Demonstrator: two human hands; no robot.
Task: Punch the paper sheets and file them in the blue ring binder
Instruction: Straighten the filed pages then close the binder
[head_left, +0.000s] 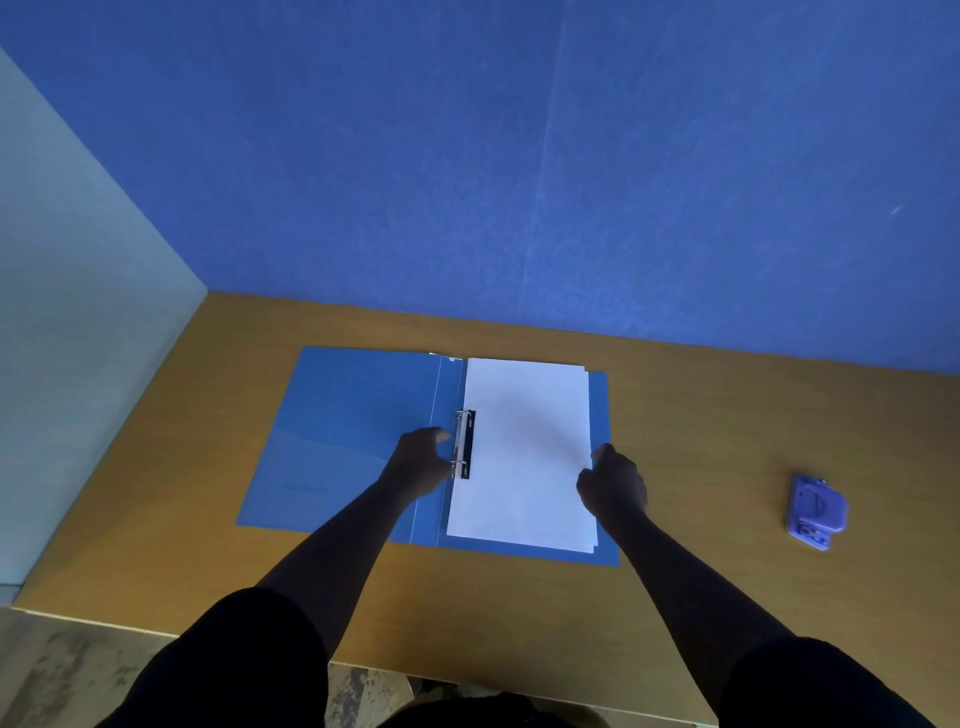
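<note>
The blue ring binder (343, 436) lies open and flat in the middle of the wooden desk. A stack of white paper sheets (524, 452) rests on its right half, their left edge at the metal ring mechanism (462, 444). My left hand (421, 460) sits on the binder just left of the rings, fingertips touching the mechanism. My right hand (613, 486) is at the right edge of the sheets, fingers curled against that edge. A purple hole punch (816, 512) lies on the desk far to the right, apart from both hands.
The desk (701, 415) stands against a blue wall at the back and a pale panel (78, 364) on the left. Its front edge runs near my body, with patterned floor below.
</note>
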